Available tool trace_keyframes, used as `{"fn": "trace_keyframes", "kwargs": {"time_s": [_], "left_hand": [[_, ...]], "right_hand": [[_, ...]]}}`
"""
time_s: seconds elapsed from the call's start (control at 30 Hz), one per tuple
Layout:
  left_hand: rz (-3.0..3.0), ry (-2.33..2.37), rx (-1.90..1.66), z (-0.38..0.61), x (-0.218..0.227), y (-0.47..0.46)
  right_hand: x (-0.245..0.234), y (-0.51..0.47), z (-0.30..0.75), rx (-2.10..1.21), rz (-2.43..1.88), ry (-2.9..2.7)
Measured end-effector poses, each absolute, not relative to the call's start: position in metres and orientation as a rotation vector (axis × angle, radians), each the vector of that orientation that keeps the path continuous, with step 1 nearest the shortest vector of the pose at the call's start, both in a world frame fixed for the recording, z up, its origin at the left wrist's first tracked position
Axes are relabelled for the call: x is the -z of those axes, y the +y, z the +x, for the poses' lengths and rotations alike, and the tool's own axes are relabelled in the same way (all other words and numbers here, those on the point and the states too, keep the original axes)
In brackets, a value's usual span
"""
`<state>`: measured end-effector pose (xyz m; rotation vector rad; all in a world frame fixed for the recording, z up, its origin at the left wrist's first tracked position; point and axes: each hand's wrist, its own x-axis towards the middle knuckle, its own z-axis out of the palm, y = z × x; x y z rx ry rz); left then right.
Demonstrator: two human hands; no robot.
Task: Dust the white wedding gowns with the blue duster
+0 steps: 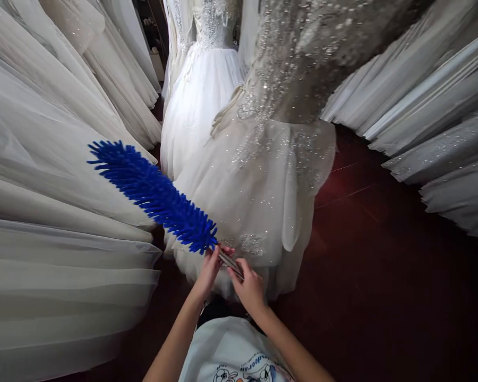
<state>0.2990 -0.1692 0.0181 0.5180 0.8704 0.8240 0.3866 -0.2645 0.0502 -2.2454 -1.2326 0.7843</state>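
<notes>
A blue duster with a shaggy head points up and to the left, its thin metal handle running down toward me. My left hand grips the handle just below the blue head. My right hand holds the handle a little lower, right beside the left. Directly behind the duster stands a white gown with a sequinned bodice and a full layered skirt reaching the floor.
Rows of white and ivory gowns hang along the left, more hang at the right, and another gown stands at the back. A dark red wooden floor runs between them on the right.
</notes>
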Motion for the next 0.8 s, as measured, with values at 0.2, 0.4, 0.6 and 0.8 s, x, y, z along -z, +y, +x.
{"fn": "trace_keyframes", "kwargs": {"time_s": [0.2,0.4,0.6,0.8], "left_hand": [[0.463,0.84,-0.62,0.406,0.044,-0.256],[0.388,0.902,-0.599,0.416,0.086,-0.306],[0.348,1.036,-0.53,0.391,0.118,-0.303],[0.238,1.201,-0.429,0.371,0.158,-0.298]], "right_hand": [[-0.008,-0.357,0.475,-0.85,-2.404,-1.275],[0.026,-0.399,0.491,-0.918,-2.408,-1.392],[0.056,-0.399,0.473,-1.036,-2.506,-1.468],[0.084,-0.374,0.469,-1.237,-2.542,-1.598]]}}
